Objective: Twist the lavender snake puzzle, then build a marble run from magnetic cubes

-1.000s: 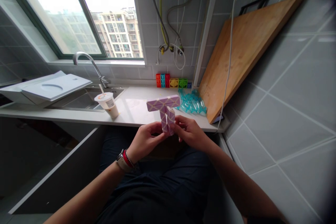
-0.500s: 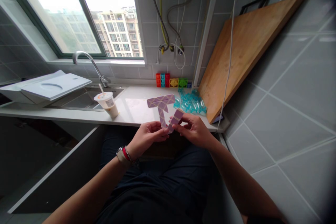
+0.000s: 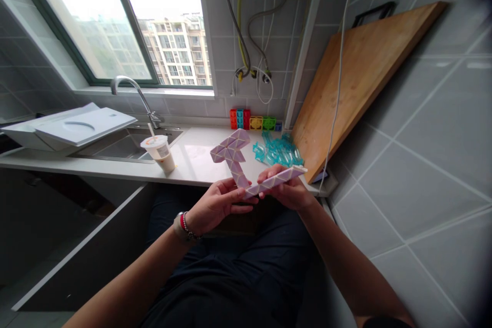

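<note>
A light purple snake puzzle [image 3: 235, 164], made of triangular segments with pale edges, is held in the air in front of the counter's edge. Its upper end is folded into a pointed, arrow-like head, while its lower part bends and runs straight to the right. My left hand [image 3: 217, 204] pinches the puzzle at the lower bend, with a watch and a red bracelet on the wrist. Wrapped round the straight right-hand section is my right hand [image 3: 290, 192], its thumb partly hidden behind that section.
Behind stand a plastic drink cup [image 3: 160, 154] with a straw, clear teal plastic pieces [image 3: 279, 151] and a row of coloured blocks [image 3: 253, 121]. A sink [image 3: 115, 146] with a faucet [image 3: 136, 92] lies left. A wooden board [image 3: 369, 82] leans right, crossed by a white cable [image 3: 340, 72].
The puzzle's right section has turned from slanting upward to lying nearly flat toward the right. My right hand has shifted beneath it, and the upper end has rotated to show its folded, arrow-like shape.
</note>
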`<state>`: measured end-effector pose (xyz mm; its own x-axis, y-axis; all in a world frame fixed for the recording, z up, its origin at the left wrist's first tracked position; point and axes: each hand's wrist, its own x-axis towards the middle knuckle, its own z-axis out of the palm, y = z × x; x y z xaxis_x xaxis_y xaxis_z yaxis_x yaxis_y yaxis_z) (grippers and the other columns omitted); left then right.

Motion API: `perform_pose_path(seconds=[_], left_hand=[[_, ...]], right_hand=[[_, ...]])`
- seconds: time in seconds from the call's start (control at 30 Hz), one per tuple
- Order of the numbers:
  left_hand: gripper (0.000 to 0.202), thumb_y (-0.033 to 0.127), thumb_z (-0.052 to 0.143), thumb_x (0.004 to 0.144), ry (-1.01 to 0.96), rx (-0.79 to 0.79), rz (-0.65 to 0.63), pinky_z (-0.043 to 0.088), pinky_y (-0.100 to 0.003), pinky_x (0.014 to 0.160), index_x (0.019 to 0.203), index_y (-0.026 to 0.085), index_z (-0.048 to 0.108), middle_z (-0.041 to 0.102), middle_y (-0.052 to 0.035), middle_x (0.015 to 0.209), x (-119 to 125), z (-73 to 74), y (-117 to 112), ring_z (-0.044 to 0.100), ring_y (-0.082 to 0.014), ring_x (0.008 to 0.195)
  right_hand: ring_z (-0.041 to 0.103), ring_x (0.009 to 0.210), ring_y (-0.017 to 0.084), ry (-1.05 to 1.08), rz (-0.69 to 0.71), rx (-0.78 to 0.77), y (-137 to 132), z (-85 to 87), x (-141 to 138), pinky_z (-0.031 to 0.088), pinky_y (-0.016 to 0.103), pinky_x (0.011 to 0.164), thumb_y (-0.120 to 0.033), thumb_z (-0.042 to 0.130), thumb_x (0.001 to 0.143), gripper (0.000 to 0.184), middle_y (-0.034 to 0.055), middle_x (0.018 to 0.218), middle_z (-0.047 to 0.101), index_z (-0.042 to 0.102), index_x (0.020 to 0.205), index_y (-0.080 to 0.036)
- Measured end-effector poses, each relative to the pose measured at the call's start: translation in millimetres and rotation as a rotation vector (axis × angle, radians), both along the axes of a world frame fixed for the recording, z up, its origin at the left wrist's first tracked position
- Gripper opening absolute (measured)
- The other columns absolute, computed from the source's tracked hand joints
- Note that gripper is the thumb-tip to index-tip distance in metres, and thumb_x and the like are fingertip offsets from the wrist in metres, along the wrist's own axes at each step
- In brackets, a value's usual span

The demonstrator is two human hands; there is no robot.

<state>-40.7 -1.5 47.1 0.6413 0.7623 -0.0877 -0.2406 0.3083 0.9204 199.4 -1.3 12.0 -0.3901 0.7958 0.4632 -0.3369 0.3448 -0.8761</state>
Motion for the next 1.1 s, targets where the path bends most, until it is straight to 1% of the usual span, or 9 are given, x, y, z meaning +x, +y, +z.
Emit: perform_pose_path(seconds=[0.1, 0.2, 0.37, 0.43, 0.53, 0.6, 0.83, 0.97, 1.1], left_hand=[[0.037, 0.032, 0.083, 0.082, 0.064, 0.083, 0.129, 0.063, -0.038, 0.086, 0.114, 0.016, 0.073, 0.075, -0.0128, 0.116, 0, -1.7, 2, 0.074, -0.0269, 0.103], [0.035, 0.036, 0.085, 0.079, 0.148, 0.167, 0.236, 0.064, -0.038, 0.084, 0.106, 0.016, 0.075, 0.076, -0.0096, 0.109, -1, -3.6, 3, 0.072, -0.0264, 0.104], [0.034, 0.044, 0.083, 0.079, 0.199, 0.221, 0.303, 0.065, -0.037, 0.075, 0.094, 0.014, 0.074, 0.075, -0.0074, 0.092, 3, -6.3, 0, 0.071, -0.0249, 0.095], [0.035, 0.043, 0.084, 0.079, 0.165, 0.205, 0.319, 0.066, -0.037, 0.075, 0.095, 0.014, 0.073, 0.073, -0.0065, 0.094, 5, -7.3, 0, 0.07, -0.0237, 0.095], [0.032, 0.041, 0.083, 0.081, 0.093, 0.112, 0.313, 0.066, -0.037, 0.074, 0.092, 0.014, 0.07, 0.068, -0.0041, 0.091, 5, -9.6, 2, 0.068, -0.0194, 0.09], [0.03, 0.039, 0.082, 0.082, 0.053, 0.029, 0.28, 0.066, -0.036, 0.074, 0.089, 0.013, 0.068, 0.066, -0.0031, 0.089, 4, -11.2, 4, 0.068, -0.017, 0.087], [0.025, 0.034, 0.08, 0.086, -0.031, -0.105, 0.212, 0.064, -0.028, 0.076, 0.094, 0.014, 0.068, 0.07, -0.006, 0.097, -1, -12.2, 8, 0.071, -0.0155, 0.088], [0.022, 0.033, 0.077, 0.089, -0.069, -0.161, 0.182, 0.064, -0.028, 0.079, 0.096, 0.014, 0.069, 0.072, -0.007, 0.098, -2, -10.8, 10, 0.072, -0.0154, 0.09], [0.023, 0.032, 0.078, 0.088, -0.062, -0.077, 0.177, 0.065, -0.03, 0.076, 0.102, 0.016, 0.068, 0.072, -0.006, 0.103, -5, -6.6, 8, 0.072, -0.0167, 0.091]], right_hand=[[0.072, 0.09, 0.021, -0.1, -0.117, -0.036, -2, 2.4, -14, 0.063, 0.035, 0.075, -0.05, 0.088, 0.072, 0.058, 0.0115, 0.124, 0.068, 0.065, 0.118, -0.022], [0.072, 0.091, 0.023, -0.194, -0.339, -0.075, -6, 2.5, -30, 0.063, 0.032, 0.07, -0.046, 0.087, 0.073, 0.048, 0.0099, 0.108, 0.074, 0.071, 0.109, -0.019], [0.073, 0.082, 0.024, -0.226, -0.37, -0.095, -10, -1.7, -40, 0.064, 0.033, 0.06, -0.048, 0.082, 0.079, 0.039, 0.0091, 0.094, 0.076, 0.074, 0.101, -0.017], [0.074, 0.084, 0.024, -0.274, -0.42, 0.021, -12, -1.3, -40, 0.065, 0.034, 0.062, -0.044, 0.079, 0.084, 0.033, 0.0093, 0.097, 0.076, 0.074, 0.103, -0.017], [0.072, 0.1, 0.024, -0.36, -0.516, 0.342, -15, 0.7, -38, 0.063, 0.038, 0.085, -0.031, 0.072, 0.091, 0.022, 0.01, 0.112, 0.073, 0.073, 0.111, -0.021], [0.07, 0.11, 0.024, -0.414, -0.525, 0.516, -17, 1.9, -35, 0.058, 0.038, 0.098, -0.026, 0.067, 0.094, 0.027, 0.01, 0.121, 0.07, 0.069, 0.121, -0.024], [0.064, 0.123, 0.025, -0.699, -0.506, 0.906, -16, 1.3, -25, 0.055, 0.042, 0.105, -0.014, 0.054, 0.101, 0.039, 0.0108, 0.129, 0.068, 0.062, 0.137, -0.028], [0.063, 0.124, 0.026, -0.734, -0.576, 0.981, -13, -1.3, -23, 0.057, 0.046, 0.104, -0.014, 0.061, 0.098, 0.043, 0.0102, 0.132, 0.067, 0.063, 0.137, -0.032], [0.065, 0.12, 0.026, -0.726, -0.585, 0.95, -15, 2.1, -20, 0.057, 0.044, 0.102, -0.017, 0.06, 0.099, 0.045, 0.0098, 0.13, 0.068, 0.059, 0.142, -0.033]])
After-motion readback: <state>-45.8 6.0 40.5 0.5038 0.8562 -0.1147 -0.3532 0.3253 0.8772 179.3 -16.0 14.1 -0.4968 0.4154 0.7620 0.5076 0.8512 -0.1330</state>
